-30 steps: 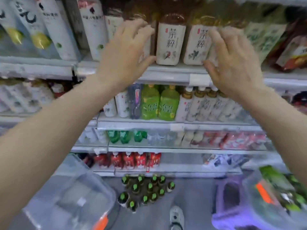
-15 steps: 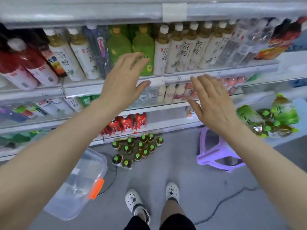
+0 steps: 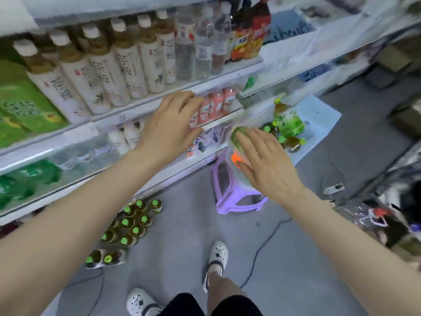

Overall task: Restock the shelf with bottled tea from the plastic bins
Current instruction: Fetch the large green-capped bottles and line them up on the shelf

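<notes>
1. Bottles of green-labelled tea (image 3: 288, 124) lie tipped in a clear plastic bin (image 3: 234, 160) on a purple stool (image 3: 237, 201); the largest leans with its cap up and toward the shelf, while smaller ones point their green caps in mixed directions.
2. More green-capped tea bottles (image 3: 134, 224) stand upright in a cluster on the grey floor, just in front of the shelf's lowest tier.
3. The shelf (image 3: 145, 106) carries a row of upright white-labelled tea bottles (image 3: 102, 71) with white caps, long axes vertical, with clear and red-labelled bottles beside them to the right.
4. The left hand (image 3: 168, 128) is spread flat, fingers straight, holding nothing, in front of the shelf edge and small pink bottles (image 3: 216, 103) on the tier below.
5. The right hand (image 3: 266, 163) is likewise flat and empty, fingers extended over the bin's near end and its orange latch (image 3: 235, 159); whether it touches the bin cannot be told.
6. White shoes (image 3: 216, 254) stand on the floor, with a thin cable (image 3: 262, 247) running past them.
</notes>
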`<state>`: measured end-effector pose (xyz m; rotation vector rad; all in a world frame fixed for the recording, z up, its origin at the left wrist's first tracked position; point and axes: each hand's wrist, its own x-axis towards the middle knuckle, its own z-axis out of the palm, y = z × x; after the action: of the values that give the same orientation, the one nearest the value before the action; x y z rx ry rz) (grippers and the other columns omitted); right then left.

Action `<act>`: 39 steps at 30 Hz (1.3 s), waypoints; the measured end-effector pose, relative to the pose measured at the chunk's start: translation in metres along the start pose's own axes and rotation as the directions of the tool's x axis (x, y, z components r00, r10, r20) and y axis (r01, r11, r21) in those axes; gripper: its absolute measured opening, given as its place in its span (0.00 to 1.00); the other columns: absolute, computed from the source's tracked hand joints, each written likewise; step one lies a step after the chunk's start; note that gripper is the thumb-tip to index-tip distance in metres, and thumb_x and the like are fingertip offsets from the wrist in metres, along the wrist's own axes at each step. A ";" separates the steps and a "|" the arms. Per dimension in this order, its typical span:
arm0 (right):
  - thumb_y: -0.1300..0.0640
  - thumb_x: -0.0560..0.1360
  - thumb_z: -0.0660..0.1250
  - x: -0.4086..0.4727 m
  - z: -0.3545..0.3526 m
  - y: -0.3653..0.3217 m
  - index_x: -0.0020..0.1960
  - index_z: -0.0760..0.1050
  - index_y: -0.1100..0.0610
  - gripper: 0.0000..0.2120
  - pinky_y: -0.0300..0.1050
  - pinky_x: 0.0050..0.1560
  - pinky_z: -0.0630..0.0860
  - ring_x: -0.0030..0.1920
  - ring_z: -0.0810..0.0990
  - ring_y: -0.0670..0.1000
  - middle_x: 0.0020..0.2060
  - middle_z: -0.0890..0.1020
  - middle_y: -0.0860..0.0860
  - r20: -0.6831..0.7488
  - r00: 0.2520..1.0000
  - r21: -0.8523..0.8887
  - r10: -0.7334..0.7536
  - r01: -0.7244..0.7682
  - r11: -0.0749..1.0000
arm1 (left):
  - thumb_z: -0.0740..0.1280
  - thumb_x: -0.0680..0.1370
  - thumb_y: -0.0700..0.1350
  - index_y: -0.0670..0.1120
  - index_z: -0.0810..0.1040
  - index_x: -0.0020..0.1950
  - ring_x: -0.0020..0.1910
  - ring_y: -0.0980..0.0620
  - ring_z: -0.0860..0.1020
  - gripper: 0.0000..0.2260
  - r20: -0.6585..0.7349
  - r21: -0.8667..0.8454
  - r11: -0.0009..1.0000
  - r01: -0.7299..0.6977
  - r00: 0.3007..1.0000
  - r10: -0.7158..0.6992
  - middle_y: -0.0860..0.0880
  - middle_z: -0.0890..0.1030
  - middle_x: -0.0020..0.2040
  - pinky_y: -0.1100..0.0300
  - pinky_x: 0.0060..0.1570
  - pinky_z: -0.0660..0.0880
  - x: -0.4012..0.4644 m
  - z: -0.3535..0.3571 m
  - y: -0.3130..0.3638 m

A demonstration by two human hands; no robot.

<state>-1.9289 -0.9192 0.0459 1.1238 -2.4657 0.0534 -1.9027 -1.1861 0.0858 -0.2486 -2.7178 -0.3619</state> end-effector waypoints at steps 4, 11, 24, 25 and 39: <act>0.49 0.82 0.62 -0.025 0.015 0.071 0.73 0.69 0.63 0.25 0.60 0.67 0.70 0.65 0.74 0.64 0.64 0.76 0.62 0.037 0.998 0.005 0.055 -0.055 0.998 | 0.72 0.73 0.49 0.43 0.69 0.72 0.67 0.39 0.69 0.30 0.081 -0.055 0.998 -0.020 0.996 0.025 0.41 0.71 0.68 0.47 0.66 0.68 0.055 0.061 0.039; 0.50 0.80 0.62 -0.048 0.064 0.143 0.73 0.67 0.62 0.26 0.61 0.65 0.71 0.63 0.74 0.64 0.64 0.76 0.61 0.142 0.965 0.045 0.222 -0.231 0.972 | 0.77 0.69 0.47 0.44 0.70 0.72 0.67 0.39 0.69 0.33 0.257 -0.148 0.988 -0.046 0.963 0.083 0.41 0.71 0.69 0.45 0.64 0.70 0.105 0.164 0.059; 0.49 0.81 0.59 -0.056 0.169 0.194 0.75 0.65 0.60 0.26 0.58 0.65 0.71 0.62 0.74 0.63 0.65 0.74 0.60 0.379 0.840 0.070 0.388 -0.444 0.893 | 0.69 0.75 0.42 0.48 0.52 0.80 0.78 0.44 0.53 0.38 0.803 -0.155 0.894 -0.421 0.473 0.362 0.45 0.54 0.79 0.50 0.76 0.50 0.186 0.333 0.052; 0.48 0.81 0.59 -0.054 0.175 0.198 0.75 0.64 0.60 0.27 0.58 0.65 0.72 0.63 0.74 0.63 0.65 0.74 0.60 0.398 0.827 0.063 0.396 -0.456 0.888 | 0.68 0.75 0.41 0.49 0.52 0.79 0.78 0.44 0.53 0.37 0.805 -0.160 0.884 -0.439 0.460 0.375 0.45 0.55 0.79 0.48 0.76 0.51 0.189 0.340 0.053; 0.47 0.78 0.67 0.016 0.256 0.342 0.80 0.54 0.56 0.36 0.60 0.71 0.65 0.74 0.63 0.65 0.75 0.63 0.63 0.559 0.529 -0.054 0.638 -0.744 0.666 | 0.78 0.60 0.45 0.50 0.70 0.67 0.61 0.44 0.74 0.37 0.653 -0.284 0.920 -0.271 0.648 0.393 0.47 0.74 0.63 0.48 0.59 0.71 0.197 0.361 0.040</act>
<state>-2.2810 -0.7541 -0.1321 0.0832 -3.3466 0.2512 -2.1997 -1.0219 -0.1499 -1.1422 -3.2700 -0.4464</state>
